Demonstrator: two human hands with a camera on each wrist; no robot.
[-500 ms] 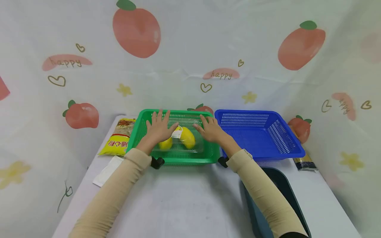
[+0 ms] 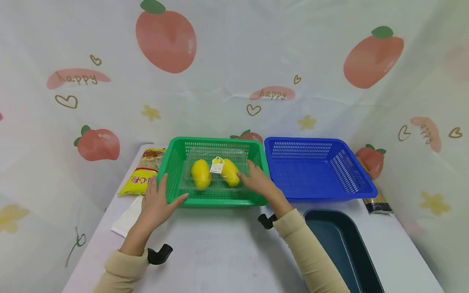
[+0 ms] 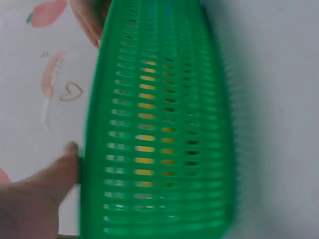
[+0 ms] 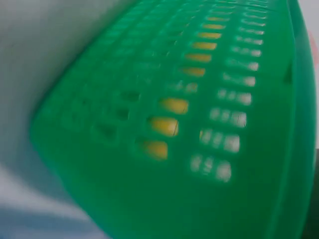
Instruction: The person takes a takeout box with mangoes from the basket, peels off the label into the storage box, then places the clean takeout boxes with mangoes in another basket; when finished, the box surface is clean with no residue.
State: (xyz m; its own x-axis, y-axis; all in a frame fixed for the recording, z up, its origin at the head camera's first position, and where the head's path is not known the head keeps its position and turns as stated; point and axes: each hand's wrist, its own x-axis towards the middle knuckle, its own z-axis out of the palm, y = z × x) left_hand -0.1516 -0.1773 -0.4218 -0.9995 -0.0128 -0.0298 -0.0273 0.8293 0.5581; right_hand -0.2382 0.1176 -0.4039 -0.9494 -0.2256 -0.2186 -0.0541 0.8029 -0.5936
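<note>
A clear plastic box (image 2: pixel 239 156) with two yellow mangoes (image 2: pixel 201 174) and a white tag (image 2: pixel 216 166) lies in the green basket (image 2: pixel 216 202). My left hand (image 2: pixel 155 206) is at the basket's front left corner, thumb and fingers spread, holding nothing. Over the basket's right side, my right hand (image 2: pixel 259 181) has its fingertips close to the box's right edge, fingers extended. In both wrist views the basket's slotted side fills much of the picture, with yellow showing through the slots.
A blue basket (image 2: pixel 305 173) stands right of the green one. Nearer, a dark tray (image 2: pixel 340 240) lies on the white table (image 2: pixel 220 252). A yellow macaroni bag (image 2: pixel 137 181) and a white packet (image 2: pixel 128 217) lie at left; another packet (image 2: pixel 377 203) shows beyond the blue basket.
My left hand has drawn back and left from over the box to the basket's front left corner. My right hand has shifted slightly nearer me, and both mangoes now show fully.
</note>
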